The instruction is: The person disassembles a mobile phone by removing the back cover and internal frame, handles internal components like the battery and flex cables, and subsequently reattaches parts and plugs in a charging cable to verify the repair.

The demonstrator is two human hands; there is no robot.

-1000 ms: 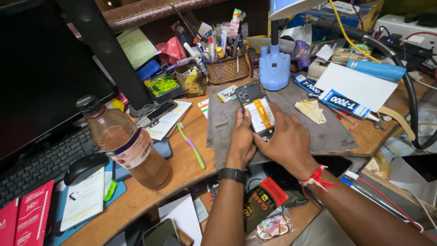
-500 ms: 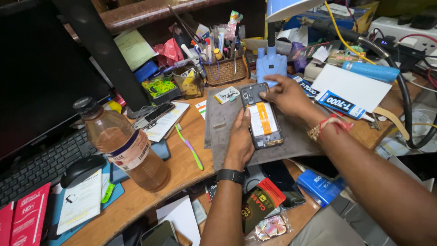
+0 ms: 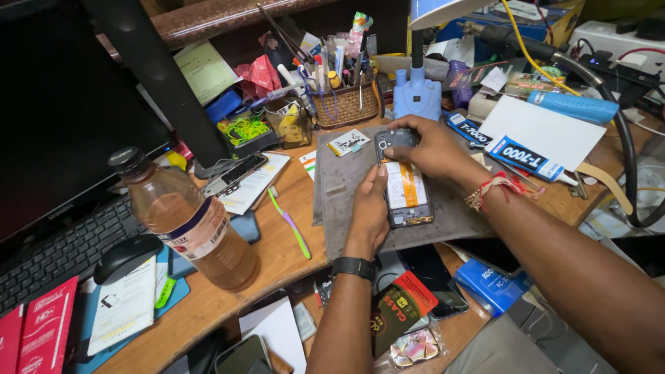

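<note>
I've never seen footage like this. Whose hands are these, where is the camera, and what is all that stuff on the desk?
There is no machine here: these are a person's two bare hands, filmed by one camera worn on the head, looking down at a crowded wooden desk.

The left hand, with a black band at the wrist, steadies the side of an opened phone whose back is off, so the insides show. The right hand, with a red thread bracelet, grips the phone's top end. The phone lies on a grey work mat.

Around it: a brown plastic bottle, a green toothbrush, a woven basket of tools, a blue lamp base, a glue tube, a black keyboard and a mouse.
</note>
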